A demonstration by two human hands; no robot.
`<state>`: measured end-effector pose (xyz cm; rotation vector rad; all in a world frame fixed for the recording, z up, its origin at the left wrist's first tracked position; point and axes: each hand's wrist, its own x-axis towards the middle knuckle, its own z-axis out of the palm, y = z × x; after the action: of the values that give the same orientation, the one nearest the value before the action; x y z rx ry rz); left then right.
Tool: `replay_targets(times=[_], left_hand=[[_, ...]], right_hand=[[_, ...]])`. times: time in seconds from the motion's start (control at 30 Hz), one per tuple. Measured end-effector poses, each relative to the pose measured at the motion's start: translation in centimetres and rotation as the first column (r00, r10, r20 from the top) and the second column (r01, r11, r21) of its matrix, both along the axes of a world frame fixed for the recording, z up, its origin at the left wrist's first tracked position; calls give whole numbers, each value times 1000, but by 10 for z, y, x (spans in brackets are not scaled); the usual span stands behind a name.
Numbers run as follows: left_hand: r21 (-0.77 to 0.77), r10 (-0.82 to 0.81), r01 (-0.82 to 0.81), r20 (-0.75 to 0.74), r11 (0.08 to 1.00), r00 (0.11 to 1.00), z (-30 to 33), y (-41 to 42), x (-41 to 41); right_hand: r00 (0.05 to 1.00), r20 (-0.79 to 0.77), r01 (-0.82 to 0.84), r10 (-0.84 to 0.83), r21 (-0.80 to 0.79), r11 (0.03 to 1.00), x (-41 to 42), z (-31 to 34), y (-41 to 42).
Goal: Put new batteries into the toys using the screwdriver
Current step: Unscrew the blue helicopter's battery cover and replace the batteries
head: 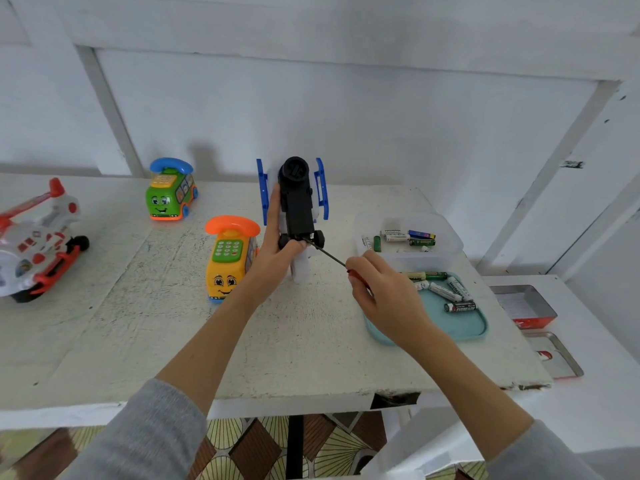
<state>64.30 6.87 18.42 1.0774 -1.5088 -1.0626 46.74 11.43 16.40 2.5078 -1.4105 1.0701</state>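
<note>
– How many toys did the head view show?

– Four: a red helicopter (38, 244), a green bus phone (170, 192), a yellow bus phone (230, 259), and the upturned blue helicopter (296, 202) mid-table. Batteries lay in two trays: clear box (446, 237), teal tray (464, 327), near the table's right edge.

– Open room?

– The front half of the table (138, 341) was bare.

– Hands?

– The left hand (273, 247) was wrapped around the blue helicopter; the right hand (384, 296) pinched the screwdriver (325, 252), tip at its underside.

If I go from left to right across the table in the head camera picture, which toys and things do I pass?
Red and white helicopter toy → green bus phone → yellow bus phone → blue and black toy in the left hand → teal tray → metal tins.
</note>
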Motion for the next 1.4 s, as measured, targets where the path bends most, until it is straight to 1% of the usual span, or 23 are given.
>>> replay_targets(times=[0.17,0.37,0.6,0.7,0.87,1.03,1.13,1.2,1.33,1.4], left_hand=[[10,36,-36,-45,999,998,0,0,0],[-6,17,-18,-86,1000,996,-3,-1,0],[-47,-14,10,-74,999,997,-6,-5,5],[-76,-27,23,-45,997,999,-9,-9,6],[-87,-24,18,-66,996,998,-9,-12,4],[-102,-34,29,-49,994,998,-11,-14,2],[-104,-38,32,-61,994,997,-13,-16,2],[-108,-35,27,-74,994,997,-12,-16,1],[-107,-49,40,-84,993,995,-12,-16,1],[-108,-47,37,-99,993,994,-13,-17,1]], right_hand=[[1000,24,-19,21,-70,997,0,0,2],[999,54,-3,9,-114,993,2,4,5],[995,102,9,5,-136,991,6,19,6],[992,129,21,-6,-117,993,9,26,4],[993,114,44,-33,-100,994,11,33,0],[982,178,76,-58,-93,993,13,42,-1],[981,184,82,-62,-103,991,12,47,-1],[979,196,77,-53,-116,990,11,47,-1],[962,272,52,-8,-155,987,2,37,3],[967,256,64,-22,-158,985,-3,31,4]])
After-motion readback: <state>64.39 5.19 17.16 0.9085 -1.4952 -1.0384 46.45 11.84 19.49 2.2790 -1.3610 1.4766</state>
